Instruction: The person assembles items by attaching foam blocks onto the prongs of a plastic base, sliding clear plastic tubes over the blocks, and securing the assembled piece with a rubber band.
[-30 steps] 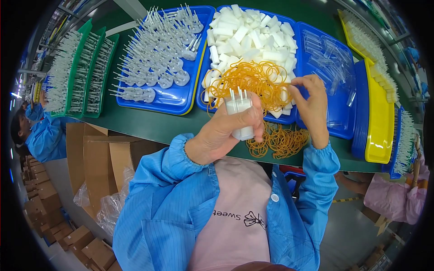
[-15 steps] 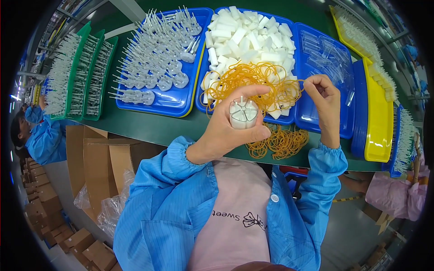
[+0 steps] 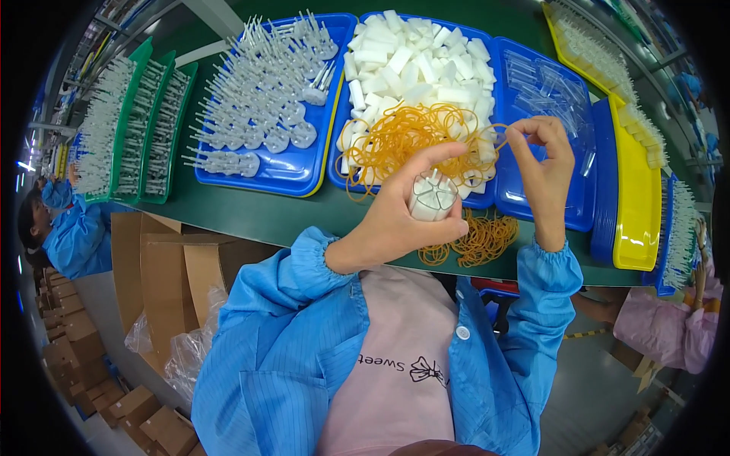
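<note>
My left hand [image 3: 380,220] is closed round a short cylinder [image 3: 433,204] of white wedge-shaped segments, with a clear framework and small pins showing on its end. Its index finger is stretched out above the cylinder. To the right, my right hand [image 3: 546,171] pinches an orange rubber band [image 3: 498,126] between thumb and index finger. The band's far side runs into a tangled heap of rubber bands [image 3: 403,140], which lies over white foam-like blocks [image 3: 414,61] in a blue tray. A second heap of rubber bands [image 3: 487,239] rests on the green table below my hands.
At left stand a blue tray [image 3: 304,182] of clear pronged parts and green trays [image 3: 122,144] packed with similar ones. Clear tubes fill another blue tray [image 3: 506,201]. Stacked yellow trays [image 3: 637,228] flank the right. Open cardboard boxes [image 3: 167,281] sit beside me; co-workers are at both sides.
My left hand has shifted right with the cylinder, closer to my right hand. My right hand has moved slightly, still pinching the rubber band, which now shows as a loop.
</note>
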Demonstrator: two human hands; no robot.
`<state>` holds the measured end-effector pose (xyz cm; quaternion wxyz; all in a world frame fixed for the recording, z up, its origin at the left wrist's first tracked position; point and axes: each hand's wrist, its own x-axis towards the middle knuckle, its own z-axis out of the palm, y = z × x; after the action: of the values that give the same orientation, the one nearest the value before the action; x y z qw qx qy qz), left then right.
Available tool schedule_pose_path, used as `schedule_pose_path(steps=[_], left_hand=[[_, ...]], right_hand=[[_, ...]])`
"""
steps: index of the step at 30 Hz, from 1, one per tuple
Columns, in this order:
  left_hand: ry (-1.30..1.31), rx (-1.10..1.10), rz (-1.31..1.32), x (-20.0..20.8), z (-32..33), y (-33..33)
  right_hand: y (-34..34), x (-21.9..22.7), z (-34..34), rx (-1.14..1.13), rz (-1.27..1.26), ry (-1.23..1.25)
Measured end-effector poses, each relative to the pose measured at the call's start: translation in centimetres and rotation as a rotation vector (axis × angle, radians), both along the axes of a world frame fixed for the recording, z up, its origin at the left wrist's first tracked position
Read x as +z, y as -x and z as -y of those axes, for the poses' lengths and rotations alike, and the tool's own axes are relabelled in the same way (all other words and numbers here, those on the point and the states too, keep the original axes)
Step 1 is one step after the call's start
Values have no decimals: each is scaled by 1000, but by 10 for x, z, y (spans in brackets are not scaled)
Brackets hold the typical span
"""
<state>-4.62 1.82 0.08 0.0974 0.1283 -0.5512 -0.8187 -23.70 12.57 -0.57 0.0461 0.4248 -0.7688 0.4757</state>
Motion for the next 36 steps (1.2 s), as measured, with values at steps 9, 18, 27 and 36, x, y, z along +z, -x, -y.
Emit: schedule_pose_path(steps=[9,18,27,36], left_hand=[[43,-34,-53,-4,-2,11],[18,-9,-30,-7,-9,9],[395,-48,-111,-25,-4,14],[866,-220,-93,-13,-3,14]], right_hand=[[-2,-6,0,-9,57,-18],[-18,5,-6,55,91,40],[-48,22,-19,401,725,170],[-77,53,-33,788,46,-72]])
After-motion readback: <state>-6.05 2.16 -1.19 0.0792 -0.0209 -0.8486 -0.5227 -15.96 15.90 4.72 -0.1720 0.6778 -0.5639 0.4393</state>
